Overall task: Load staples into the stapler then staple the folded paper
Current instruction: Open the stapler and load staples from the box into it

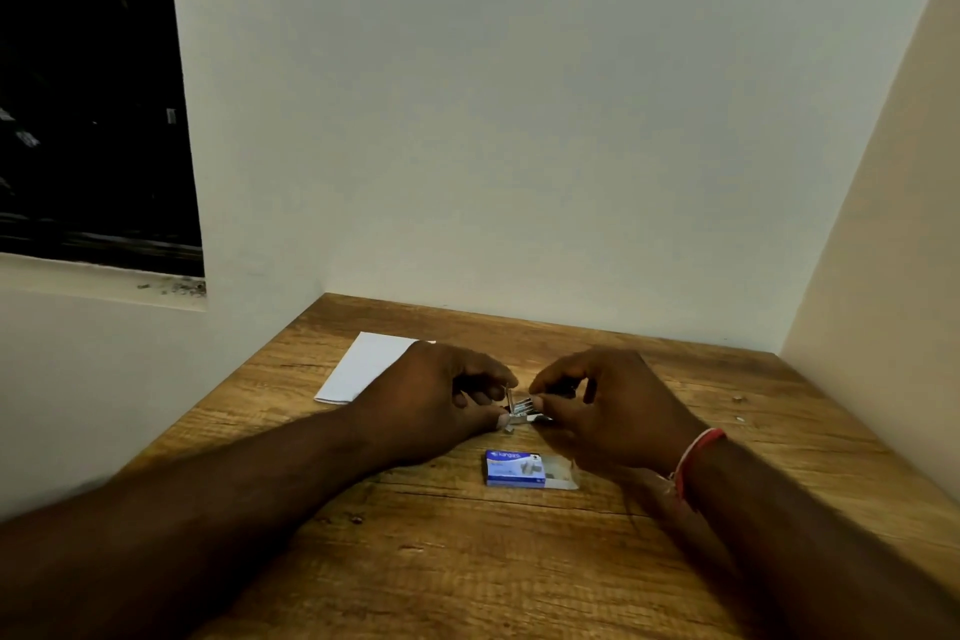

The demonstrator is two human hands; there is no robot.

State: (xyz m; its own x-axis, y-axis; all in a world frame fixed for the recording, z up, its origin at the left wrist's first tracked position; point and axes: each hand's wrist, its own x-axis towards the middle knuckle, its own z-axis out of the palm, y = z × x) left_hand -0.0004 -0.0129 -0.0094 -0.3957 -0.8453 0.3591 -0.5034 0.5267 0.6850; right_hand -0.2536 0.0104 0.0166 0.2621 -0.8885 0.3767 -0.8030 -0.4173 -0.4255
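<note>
The left hand (441, 395) and right hand (608, 405) meet at mid-desk (467, 561), both pinching the small metal stapler (521, 410). The blue staple box (519, 469) lies just nearer the person. The folded paper (363, 364) rests behind the left hand.

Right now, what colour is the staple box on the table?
Blue staple box, seen best in the head view.

Wooden table (467, 561): paper (363, 366), staple box (519, 469)
</note>
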